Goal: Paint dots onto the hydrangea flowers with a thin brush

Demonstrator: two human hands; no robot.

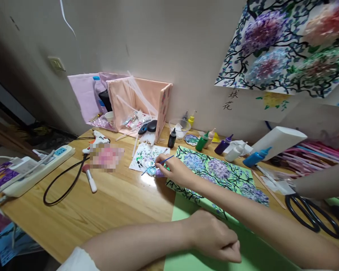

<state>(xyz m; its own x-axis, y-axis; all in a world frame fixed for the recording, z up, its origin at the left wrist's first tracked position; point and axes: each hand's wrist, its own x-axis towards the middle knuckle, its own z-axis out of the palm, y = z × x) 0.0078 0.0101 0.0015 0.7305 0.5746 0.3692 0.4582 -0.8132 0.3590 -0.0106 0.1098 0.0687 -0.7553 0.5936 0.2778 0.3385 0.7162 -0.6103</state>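
My right hand (pixel 171 167) is closed on a thin blue paintbrush (pixel 166 160), its tip end over a small round paint palette (pixel 151 170). Under and behind the palette lies a paint-spotted white paper (pixel 147 154). Beneath my right forearm is a light green panel (pixel 245 177) painted with dark branches and blue and purple flower clusters. My left hand (pixel 214 237) rests in a loose fist on the plain green surface (pixel 260 248) in front, with no object showing in it.
Paint bottles in black (pixel 172 138), green (pixel 202 142), purple (pixel 224 144) and blue (pixel 257 157) stand behind the panel. At left are a glue gun (pixel 100 138), a makeup brush (pixel 89 178) and a power strip (pixel 36 173). Black-handled scissors (pixel 313 216) lie right, near another forearm (pixel 324 180).
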